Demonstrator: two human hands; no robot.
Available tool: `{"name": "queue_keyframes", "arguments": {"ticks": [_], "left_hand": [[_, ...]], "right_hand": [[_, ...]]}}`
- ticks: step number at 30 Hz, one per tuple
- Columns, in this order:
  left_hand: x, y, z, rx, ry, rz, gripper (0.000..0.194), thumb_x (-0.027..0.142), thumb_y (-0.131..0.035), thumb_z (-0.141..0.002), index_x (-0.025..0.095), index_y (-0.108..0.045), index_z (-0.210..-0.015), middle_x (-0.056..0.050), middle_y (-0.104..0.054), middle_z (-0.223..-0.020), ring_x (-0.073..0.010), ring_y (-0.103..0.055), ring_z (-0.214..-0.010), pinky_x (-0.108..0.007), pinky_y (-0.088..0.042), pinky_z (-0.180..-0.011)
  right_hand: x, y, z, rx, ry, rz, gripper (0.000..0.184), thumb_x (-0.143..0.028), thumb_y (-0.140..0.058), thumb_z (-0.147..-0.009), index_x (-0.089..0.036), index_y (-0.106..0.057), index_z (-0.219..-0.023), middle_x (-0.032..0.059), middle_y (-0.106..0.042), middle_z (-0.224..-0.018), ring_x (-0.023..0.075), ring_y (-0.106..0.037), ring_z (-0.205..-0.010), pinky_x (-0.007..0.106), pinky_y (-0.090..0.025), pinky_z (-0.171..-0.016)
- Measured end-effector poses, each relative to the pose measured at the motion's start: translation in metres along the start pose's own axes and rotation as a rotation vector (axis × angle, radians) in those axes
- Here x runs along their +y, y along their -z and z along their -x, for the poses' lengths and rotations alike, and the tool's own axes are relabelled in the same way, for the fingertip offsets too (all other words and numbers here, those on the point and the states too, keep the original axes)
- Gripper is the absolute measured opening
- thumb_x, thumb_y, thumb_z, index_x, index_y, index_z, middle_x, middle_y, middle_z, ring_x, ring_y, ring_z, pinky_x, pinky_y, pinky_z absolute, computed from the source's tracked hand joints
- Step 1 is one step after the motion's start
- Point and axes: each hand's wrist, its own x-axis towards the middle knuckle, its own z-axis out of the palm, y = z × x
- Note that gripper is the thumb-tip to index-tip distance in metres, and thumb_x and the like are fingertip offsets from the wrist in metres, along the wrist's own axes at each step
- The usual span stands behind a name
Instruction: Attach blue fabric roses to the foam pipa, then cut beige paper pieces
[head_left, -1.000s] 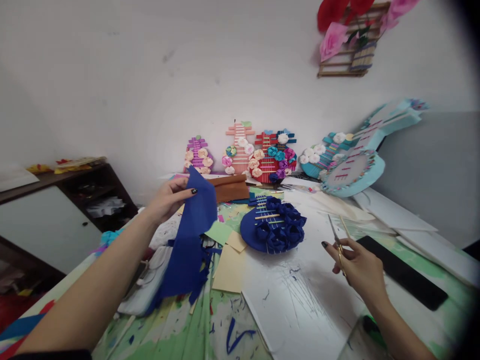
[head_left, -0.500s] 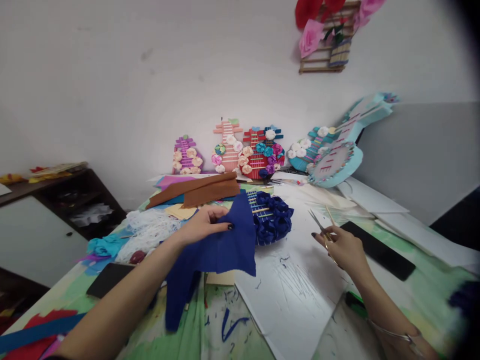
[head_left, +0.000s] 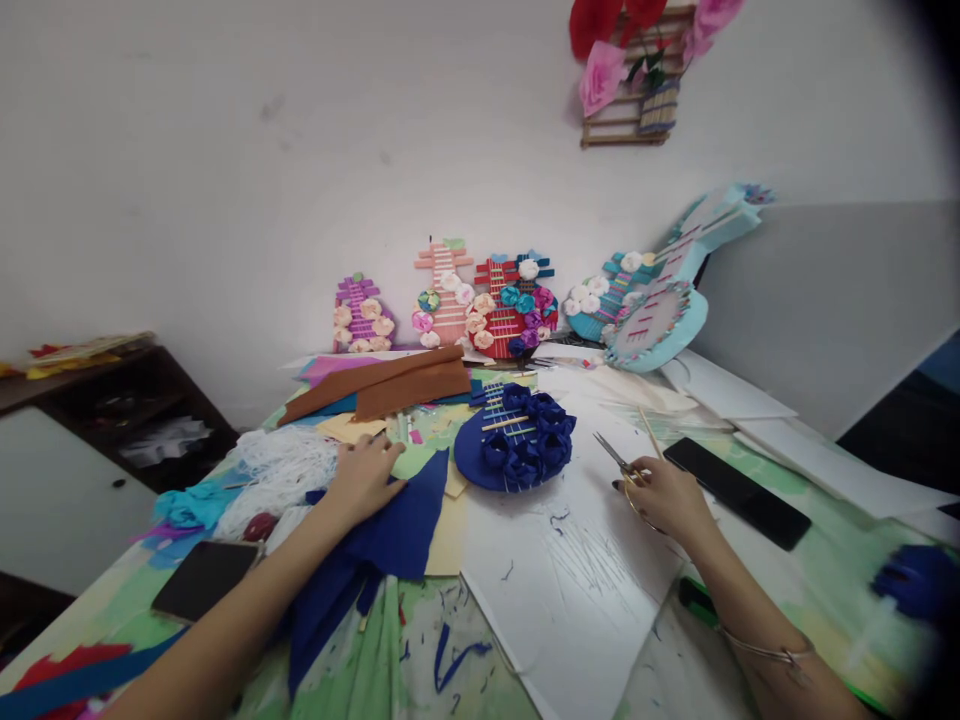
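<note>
The counter (head_left: 817, 590) runs under everything, with a patterned green-and-white cover. On it lies a white board (head_left: 592, 600), its near part bare enough to give a firm, flat backing for careful cutting. The dark blue sheet (head_left: 409, 525) is on the left of that board, partly over pale yellow paper (head_left: 448, 545), its lower end drooping in folds toward the near side. Laying it flat and easing out those folds would help keep any cut line true. A blue lute-shaped piece (head_left: 471, 450) with rosettes rests on the board, just beside the sheet; blades and loose paper are best kept off its petals.

The left hand (head_left: 367, 475) lies over the sheet's upper edge, thumb against the blue; whether its grip pinches the paper or merely rests there, I cannot tell. A light hold near the edge should suit such a soft-looking material. The right hand (head_left: 667, 495) has its grip closed around gold-handled scissors (head_left: 615, 455), tips pointing away from the body and well apart from the left fingers, a sound habit. Small blue scraps (head_left: 440, 660) litter the near side; brushing them away would leave a smoother surface.
</note>
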Motion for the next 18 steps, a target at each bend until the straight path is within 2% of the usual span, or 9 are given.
{"name": "queue_keyframes", "arguments": {"ticks": [2, 3, 5, 8, 12, 16, 18], "left_hand": [[-0.014, -0.005, 0.007, 0.049, 0.141, -0.035, 0.068, 0.038, -0.062, -0.068, 0.015, -0.045, -0.130, -0.027, -0.042, -0.134, -0.0506, -0.039, -0.119, -0.065, -0.032, -0.087], [-0.020, -0.008, 0.010, 0.021, 0.215, -0.004, 0.078, 0.042, -0.064, -0.065, 0.014, -0.041, -0.134, -0.028, -0.043, -0.133, -0.0497, -0.043, -0.116, -0.062, -0.035, -0.087], [-0.030, -0.013, 0.016, -0.036, 0.246, 0.085, 0.087, 0.041, -0.067, -0.060, 0.009, -0.038, -0.135, -0.027, -0.050, -0.127, -0.0453, -0.050, -0.113, -0.054, -0.040, -0.089], [-0.040, -0.016, 0.021, -0.068, 0.190, 0.160, 0.081, 0.032, -0.065, -0.057, 0.013, -0.042, -0.131, -0.017, -0.056, -0.128, -0.0355, -0.051, -0.118, -0.042, -0.039, -0.098], [-0.049, -0.007, 0.027, -0.064, 0.168, 0.221, 0.069, 0.024, -0.060, -0.056, 0.016, -0.052, -0.124, -0.009, -0.060, -0.126, -0.0324, -0.052, -0.119, -0.040, -0.037, -0.102], [-0.067, 0.022, 0.029, -0.034, 0.109, 0.403, 0.047, 0.029, -0.062, -0.059, 0.020, -0.065, -0.105, -0.004, -0.068, -0.113, -0.0332, -0.055, -0.115, -0.039, -0.042, -0.097], [-0.084, 0.042, 0.028, 0.032, 0.135, 0.486, 0.048, 0.033, -0.065, -0.058, 0.021, -0.066, -0.105, -0.001, -0.070, -0.108, -0.0317, -0.060, -0.107, -0.037, -0.046, -0.090]], "right_hand": [[-0.001, -0.001, -0.001, 0.003, -0.008, -0.004, 0.025, -0.032, -0.056, -0.073, -0.019, -0.069, -0.091, 0.0065, -0.072, -0.080, 0.0239, -0.066, -0.074, 0.027, -0.039, -0.058], [-0.002, -0.001, -0.001, 0.002, -0.012, -0.008, 0.025, -0.031, -0.056, -0.072, -0.019, -0.069, -0.090, 0.0061, -0.072, -0.079, 0.0228, -0.066, -0.071, 0.026, -0.039, -0.057], [-0.003, -0.002, -0.001, -0.005, -0.022, -0.016, 0.024, -0.032, -0.057, -0.071, -0.020, -0.069, -0.089, 0.0055, -0.072, -0.076, 0.0218, -0.066, -0.068, 0.025, -0.038, -0.055], [-0.005, -0.003, -0.001, -0.010, -0.026, -0.011, 0.024, -0.032, -0.056, -0.072, -0.021, -0.069, -0.088, 0.0061, -0.072, -0.076, 0.0228, -0.066, -0.070, 0.025, -0.038, -0.056], [-0.003, -0.005, -0.001, -0.004, 0.007, -0.001, 0.025, -0.032, -0.056, -0.073, -0.021, -0.068, -0.090, 0.0070, -0.072, -0.080, 0.0243, -0.067, -0.076, 0.026, -0.039, -0.058], [0.000, -0.008, -0.003, -0.003, 0.023, 0.001, 0.026, -0.034, -0.055, -0.073, -0.020, -0.068, -0.091, 0.0071, -0.072, -0.083, 0.0238, -0.066, -0.072, 0.026, -0.038, -0.057], [0.002, -0.009, -0.005, -0.012, 0.024, -0.002, 0.026, -0.035, -0.056, -0.073, -0.021, -0.068, -0.090, 0.0064, -0.072, -0.082, 0.0237, -0.066, -0.071, 0.026, -0.038, -0.057]]}}
